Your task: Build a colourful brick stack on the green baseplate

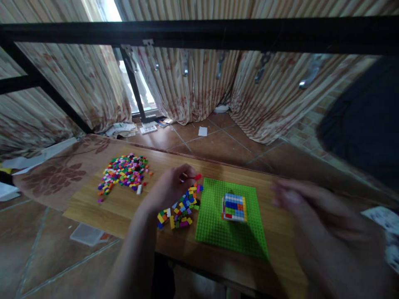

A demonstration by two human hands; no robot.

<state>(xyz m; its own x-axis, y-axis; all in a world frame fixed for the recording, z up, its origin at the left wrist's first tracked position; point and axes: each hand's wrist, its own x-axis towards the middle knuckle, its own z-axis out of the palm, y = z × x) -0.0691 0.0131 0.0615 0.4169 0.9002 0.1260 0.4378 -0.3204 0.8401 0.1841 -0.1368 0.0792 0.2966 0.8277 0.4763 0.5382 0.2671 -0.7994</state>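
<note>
My left hand [173, 186] is over the wooden board, its fingertips pinching a small red toy brick [198, 177]. Below that hand lies a loose pile of larger mixed-colour bricks [183, 207], beside the left edge of a green baseplate [212, 226]. On the baseplate stands a small block-shaped build [234, 207] with blue, light blue, white, orange, green, red and yellow bricks. To the right of the baseplate, my right hand [321, 220] is raised near the camera. Motion smears its fingers, so whether it holds anything is unclear.
A wide pile of small bricks [124, 172] lies on the board's left part. A dark metal bar [199, 35] with hanging clips crosses above. Striped curtains [193, 91] hang behind. A clear plastic box [90, 234] sits on the tiled floor. Something dark [364, 120] stands at right.
</note>
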